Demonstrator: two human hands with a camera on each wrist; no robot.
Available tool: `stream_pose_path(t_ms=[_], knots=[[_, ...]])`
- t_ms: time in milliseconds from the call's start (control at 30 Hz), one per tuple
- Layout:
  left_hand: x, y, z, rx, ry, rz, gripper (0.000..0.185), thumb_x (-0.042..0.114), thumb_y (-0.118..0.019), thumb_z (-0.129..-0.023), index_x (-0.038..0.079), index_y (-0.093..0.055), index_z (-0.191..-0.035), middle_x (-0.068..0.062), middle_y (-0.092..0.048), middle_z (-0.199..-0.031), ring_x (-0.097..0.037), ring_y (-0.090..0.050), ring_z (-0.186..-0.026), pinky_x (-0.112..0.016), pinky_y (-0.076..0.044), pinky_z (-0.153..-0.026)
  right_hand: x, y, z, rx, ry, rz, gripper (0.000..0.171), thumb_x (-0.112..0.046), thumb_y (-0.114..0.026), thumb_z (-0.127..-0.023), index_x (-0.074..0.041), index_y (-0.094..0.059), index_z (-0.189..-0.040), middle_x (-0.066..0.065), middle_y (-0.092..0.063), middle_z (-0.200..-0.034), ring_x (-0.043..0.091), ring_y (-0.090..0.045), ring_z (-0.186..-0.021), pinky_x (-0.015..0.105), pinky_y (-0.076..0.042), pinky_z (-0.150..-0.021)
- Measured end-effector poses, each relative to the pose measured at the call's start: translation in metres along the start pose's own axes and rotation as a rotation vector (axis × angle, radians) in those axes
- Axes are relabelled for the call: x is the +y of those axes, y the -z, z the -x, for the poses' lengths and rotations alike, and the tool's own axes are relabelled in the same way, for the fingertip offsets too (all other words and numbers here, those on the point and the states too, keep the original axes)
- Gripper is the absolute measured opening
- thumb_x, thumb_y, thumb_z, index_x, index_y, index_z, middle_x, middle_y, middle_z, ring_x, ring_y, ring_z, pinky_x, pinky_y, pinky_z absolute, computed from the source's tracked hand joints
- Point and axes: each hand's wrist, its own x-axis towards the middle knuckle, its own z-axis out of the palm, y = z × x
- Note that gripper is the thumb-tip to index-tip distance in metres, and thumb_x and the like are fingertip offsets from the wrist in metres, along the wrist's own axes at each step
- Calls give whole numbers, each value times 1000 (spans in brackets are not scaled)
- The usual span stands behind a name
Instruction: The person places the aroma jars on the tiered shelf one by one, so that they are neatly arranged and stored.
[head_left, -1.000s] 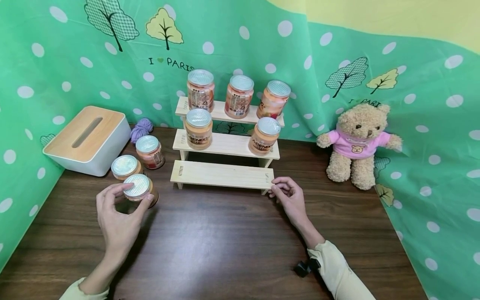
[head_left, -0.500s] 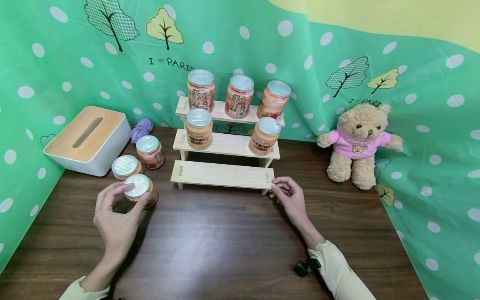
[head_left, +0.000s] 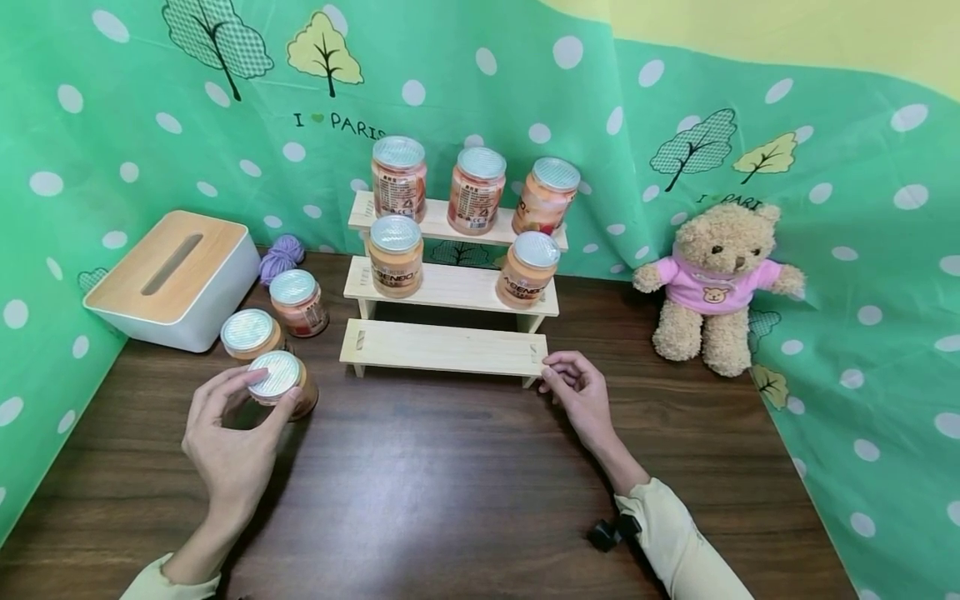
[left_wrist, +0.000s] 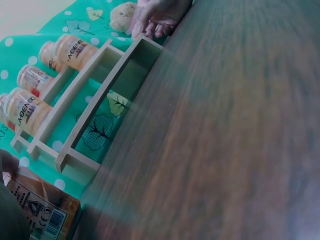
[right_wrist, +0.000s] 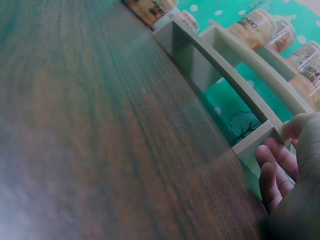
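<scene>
Between left hand curled fingers: jar, gripped; right hand fingertips pinch shelf corner.

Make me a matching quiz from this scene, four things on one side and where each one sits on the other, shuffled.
Things:
1. teddy bear
2. tissue box
3. purple yarn ball
4. jar under the left hand

Places:
A. between the tissue box and the wooden step shelf
B. at the table's left edge, against the green cloth
C. right of the shelf, by the backdrop
D. on the table, left of the shelf's bottom step

Pairs: 1-C, 2-B, 3-A, 4-D
</scene>
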Motion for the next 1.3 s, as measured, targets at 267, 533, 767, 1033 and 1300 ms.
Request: stream_pose_path(t_ms=[267, 533, 767, 1033, 1300], knots=[[5, 1, 3, -16, -5, 3, 45, -6, -99, -74, -3, -83, -116, 11, -69, -125, -9, -65, -114, -15, -55, -96, 2, 0, 0, 1, -6, 5, 18, 8, -72, -102, 17, -66, -116, 5, -76, -86, 11, -72, -69, 18, -50, -52], [4, 2, 1, -62, -37, 5, 46, -3, -101, -74, -4, -83, -116, -5, -72, -126, -13, -67, -114, -16, -57, -96, 1, 1, 1, 6, 2, -6, 18, 9, -72, -101, 17, -66, -116, 2, -76, -86, 11, -71, -69, 18, -50, -51], [2, 3, 3, -57, -32, 8, 42, -3, -99, -76, -4, -83, -115, -3, -72, -124, -12, -68, -113, -14, -57, -97, 3, 1, 4, -5, -5, -3, 19, 9, -72, -101, 18, -66, -117, 3, -77, -87, 10, -72, -70, 18, -51, -52], [5, -4, 7, -65, -54, 24, 42, -4, -99, -74, -3, -84, -113, -7, -73, -124, -15, -69, -116, -15, -58, -100, 2, 6, 1, 17, -12, 14, 18, 8, -73, -101, 16, -67, -116, 0, -77, -85, 10, -72, -68, 18, -50, -50], [37, -14, 11, -71, -139, 124, 43, -18, -94, -66, -14, -80, -106, -13, -73, -118, -12, -69, -112, -15, -58, -101, 0, 1, -2, 2, -6, -5, 19, 9, -73, -101, 18, -66, -116, -2, -76, -85, 10, -72, -69, 17, -49, -50]])
